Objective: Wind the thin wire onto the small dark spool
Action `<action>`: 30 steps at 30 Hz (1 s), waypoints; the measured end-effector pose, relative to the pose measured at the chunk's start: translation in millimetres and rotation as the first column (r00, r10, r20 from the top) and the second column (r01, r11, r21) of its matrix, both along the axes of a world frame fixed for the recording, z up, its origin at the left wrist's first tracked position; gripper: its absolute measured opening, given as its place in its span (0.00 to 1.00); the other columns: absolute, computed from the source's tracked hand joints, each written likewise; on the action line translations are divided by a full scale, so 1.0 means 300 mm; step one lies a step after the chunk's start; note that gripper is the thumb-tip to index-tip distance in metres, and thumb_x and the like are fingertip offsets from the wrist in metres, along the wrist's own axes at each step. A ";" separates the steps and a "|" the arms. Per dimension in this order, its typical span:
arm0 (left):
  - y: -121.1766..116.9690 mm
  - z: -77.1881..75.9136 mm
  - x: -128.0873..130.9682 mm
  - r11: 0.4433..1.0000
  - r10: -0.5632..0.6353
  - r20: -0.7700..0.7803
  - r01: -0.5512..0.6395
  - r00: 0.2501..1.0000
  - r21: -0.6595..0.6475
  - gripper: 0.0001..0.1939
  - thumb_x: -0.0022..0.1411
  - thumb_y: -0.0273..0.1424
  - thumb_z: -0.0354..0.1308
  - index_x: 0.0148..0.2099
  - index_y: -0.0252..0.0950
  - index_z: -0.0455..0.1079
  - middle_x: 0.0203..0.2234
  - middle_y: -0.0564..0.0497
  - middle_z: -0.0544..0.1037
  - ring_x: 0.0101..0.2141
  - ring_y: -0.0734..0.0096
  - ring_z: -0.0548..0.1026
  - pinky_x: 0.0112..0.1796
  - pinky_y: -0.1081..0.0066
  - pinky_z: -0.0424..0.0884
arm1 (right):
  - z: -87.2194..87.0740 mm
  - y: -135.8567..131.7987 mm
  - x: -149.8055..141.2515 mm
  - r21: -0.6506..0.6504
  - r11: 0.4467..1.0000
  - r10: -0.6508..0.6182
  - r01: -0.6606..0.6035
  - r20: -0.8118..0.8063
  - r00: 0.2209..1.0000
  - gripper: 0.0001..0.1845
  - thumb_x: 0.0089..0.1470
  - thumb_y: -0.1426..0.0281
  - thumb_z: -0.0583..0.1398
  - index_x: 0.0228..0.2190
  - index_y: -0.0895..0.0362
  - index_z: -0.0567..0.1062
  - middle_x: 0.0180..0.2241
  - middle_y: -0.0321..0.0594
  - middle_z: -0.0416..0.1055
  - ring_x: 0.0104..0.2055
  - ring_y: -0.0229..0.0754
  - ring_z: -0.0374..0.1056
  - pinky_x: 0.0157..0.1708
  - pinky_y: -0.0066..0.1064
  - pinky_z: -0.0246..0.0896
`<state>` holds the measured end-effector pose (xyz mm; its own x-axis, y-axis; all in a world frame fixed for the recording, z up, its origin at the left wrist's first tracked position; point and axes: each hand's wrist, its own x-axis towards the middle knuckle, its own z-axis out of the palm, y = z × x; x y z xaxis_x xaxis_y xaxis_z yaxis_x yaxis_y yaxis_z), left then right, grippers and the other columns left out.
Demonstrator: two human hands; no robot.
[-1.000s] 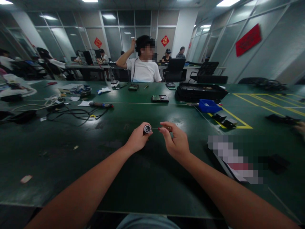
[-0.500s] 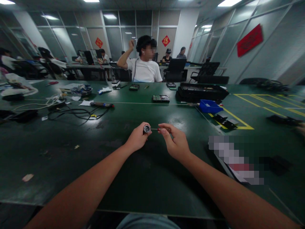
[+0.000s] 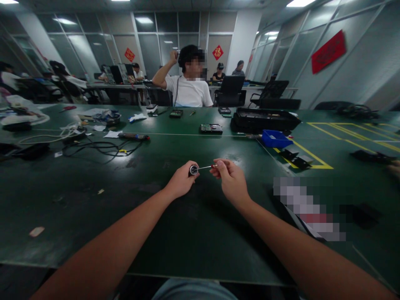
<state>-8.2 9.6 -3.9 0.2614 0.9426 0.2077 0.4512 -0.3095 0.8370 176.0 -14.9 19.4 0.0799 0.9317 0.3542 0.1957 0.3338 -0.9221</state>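
Note:
My left hand (image 3: 180, 180) is closed around a dark cylindrical part with a silver rim (image 3: 193, 170), its round end turned towards me. Inside the rim the detail is too small to make out. My right hand (image 3: 233, 181) pinches a screwdriver (image 3: 205, 167) with a thin metal shaft and a bit of red at the front of its handle; the fingers hide most of the handle. The shaft points left, its tip at the cylinder's rim. Whether the tip sits inside the part I cannot tell. Both hands are above the green table (image 3: 175, 233).
Hard drives (image 3: 211, 128), a black tray (image 3: 265, 119) and a blue bin (image 3: 276, 138) are further back. Left lie a pen-shaped tool (image 3: 134, 136) and black cables (image 3: 93, 149). A blurred-out packet (image 3: 309, 208) is at right. A person (image 3: 190, 89) sits opposite.
My right hand has shifted its hold on the screwdriver, with the handle slightly higher and further right, so the shaft now slants. My left hand has barely moved.

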 end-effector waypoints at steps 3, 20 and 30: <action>0.006 -0.007 -0.004 1.000 0.018 0.015 -0.018 1.000 -0.004 0.09 0.62 0.28 0.55 0.45 0.40 0.64 0.30 0.56 0.71 0.27 0.75 0.74 0.30 0.74 0.67 | 0.006 -0.013 0.002 0.065 0.998 0.008 -0.016 0.122 0.992 0.18 0.61 0.57 0.57 0.41 0.57 0.77 0.32 0.41 0.78 0.33 0.42 0.74 0.33 0.34 0.66; -0.002 -0.006 0.001 0.998 -0.044 -0.022 0.045 0.999 0.040 0.08 0.63 0.31 0.55 0.45 0.39 0.63 0.31 0.56 0.70 0.25 0.76 0.72 0.30 0.73 0.66 | 0.053 -0.078 0.007 0.244 0.952 0.032 -0.186 0.523 0.852 0.09 0.64 0.66 0.53 0.40 0.55 0.72 0.31 0.39 0.74 0.32 0.40 0.71 0.34 0.33 0.62; -0.019 0.021 0.004 0.997 -0.016 -0.087 0.022 0.996 0.076 0.06 0.64 0.29 0.54 0.45 0.39 0.64 0.32 0.54 0.72 0.29 0.73 0.72 0.31 0.72 0.65 | -0.002 0.000 -0.002 0.024 0.998 0.065 -0.061 -0.207 0.976 0.13 0.62 0.58 0.56 0.38 0.55 0.72 0.30 0.38 0.73 0.31 0.40 0.71 0.36 0.36 0.68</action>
<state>-7.1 4.0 2.3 0.2990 0.9195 0.2554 0.5139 -0.3806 0.7688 175.5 -14.8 18.8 0.0947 0.9310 0.3525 -0.0215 0.3559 -0.9343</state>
